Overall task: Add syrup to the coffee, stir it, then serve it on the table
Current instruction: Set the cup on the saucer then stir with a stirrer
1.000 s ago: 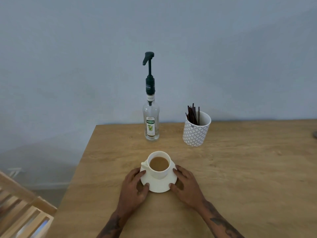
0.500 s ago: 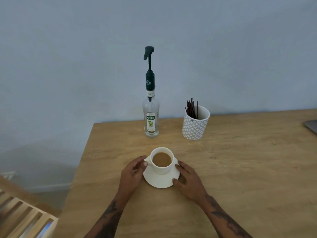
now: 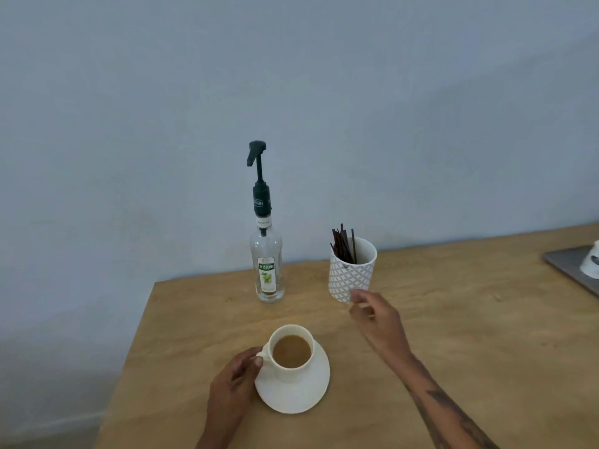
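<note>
A white cup (image 3: 291,351) of milky coffee sits on a white saucer (image 3: 301,395) near the table's front. My left hand (image 3: 235,384) pinches the cup's handle at its left side. A clear syrup bottle (image 3: 266,270) with a dark green pump stands upright behind the cup, near the table's back edge. My right hand (image 3: 377,322) hovers above the table with its fingers loosely apart, holding nothing, just in front of a white patterned holder (image 3: 351,273) full of dark stir sticks (image 3: 343,243).
The wooden table (image 3: 470,335) has its left edge close to the cup and bottle. At the far right edge a grey tray (image 3: 573,267) holds a white object (image 3: 591,264). A plain grey wall stands behind the table.
My right hand has left the saucer and risen toward the stick holder. My left hand shifted from the saucer's rim to the cup handle. The view has tilted and moved closer.
</note>
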